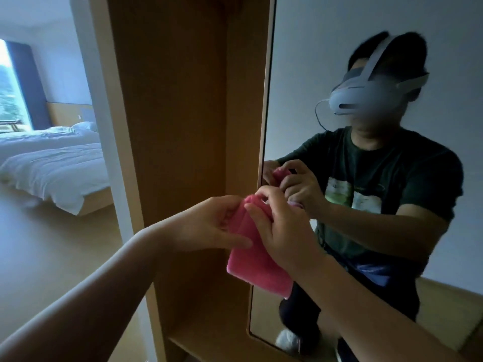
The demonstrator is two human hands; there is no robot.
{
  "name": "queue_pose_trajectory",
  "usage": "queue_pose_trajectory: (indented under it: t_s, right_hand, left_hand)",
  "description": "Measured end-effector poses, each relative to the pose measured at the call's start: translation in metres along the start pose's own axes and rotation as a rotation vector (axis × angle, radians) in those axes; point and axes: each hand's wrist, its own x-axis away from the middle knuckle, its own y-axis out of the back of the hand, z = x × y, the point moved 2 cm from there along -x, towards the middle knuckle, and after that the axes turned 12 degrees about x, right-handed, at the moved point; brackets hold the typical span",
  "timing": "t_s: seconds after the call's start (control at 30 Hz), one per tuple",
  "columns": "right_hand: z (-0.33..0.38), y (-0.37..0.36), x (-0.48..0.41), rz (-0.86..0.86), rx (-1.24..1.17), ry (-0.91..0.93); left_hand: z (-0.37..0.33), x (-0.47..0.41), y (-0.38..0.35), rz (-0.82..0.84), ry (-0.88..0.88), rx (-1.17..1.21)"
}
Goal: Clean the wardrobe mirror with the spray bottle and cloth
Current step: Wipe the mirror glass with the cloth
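Observation:
A folded pink cloth (257, 262) hangs in front of me, held by both hands at its top. My left hand (209, 223) grips its upper left edge, and my right hand (277, 226) pinches the top right with curled fingers. Just behind the cloth stands the tall wardrobe mirror (339, 61), filling the right half of the view. It reflects a person in a dark T-shirt and a headset holding the same cloth. No spray bottle is in sight.
An open wooden wardrobe compartment (183, 100) with a low shelf (209, 340) stands left of the mirror. Beyond a white door frame (104, 126), a bed with white bedding (52, 163) and a bright window (7, 87) lie at the far left. The floor is light wood.

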Motion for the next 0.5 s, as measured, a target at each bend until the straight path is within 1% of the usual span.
queue_pose_trajectory:
  t_s: [0.17, 0.27, 0.3, 0.37, 0.43, 0.47, 0.5]
  right_hand:
    - [0.024, 0.080, -0.115, 0.155, -0.171, -0.091]
    - [0.025, 0.124, -0.157, 0.357, -0.301, -0.182]
    - [0.024, 0.137, -0.166, 0.398, -0.344, -0.209]
    - [0.024, 0.163, -0.179, 0.373, -0.362, -0.233]
    - [0.027, 0.186, -0.188, 0.255, -0.410, -0.270]
    - [0.028, 0.194, -0.192, 0.200, -0.498, -0.318]
    - [0.029, 0.199, -0.195, 0.163, -0.647, -0.374]
  left_hand:
    - [-0.126, -0.019, 0.047, -0.249, -0.072, -0.188]
    - [-0.186, -0.020, 0.068, -0.346, -0.107, -0.279]
    - [-0.203, -0.021, 0.075, -0.394, -0.126, -0.301]
    - [-0.232, -0.019, 0.082, -0.482, -0.185, -0.289]
    - [-0.252, -0.019, 0.081, -0.529, -0.266, -0.203]
    - [-0.260, -0.020, 0.078, -0.541, -0.306, -0.155]
    - [-0.267, -0.022, 0.074, -0.552, -0.342, -0.108]
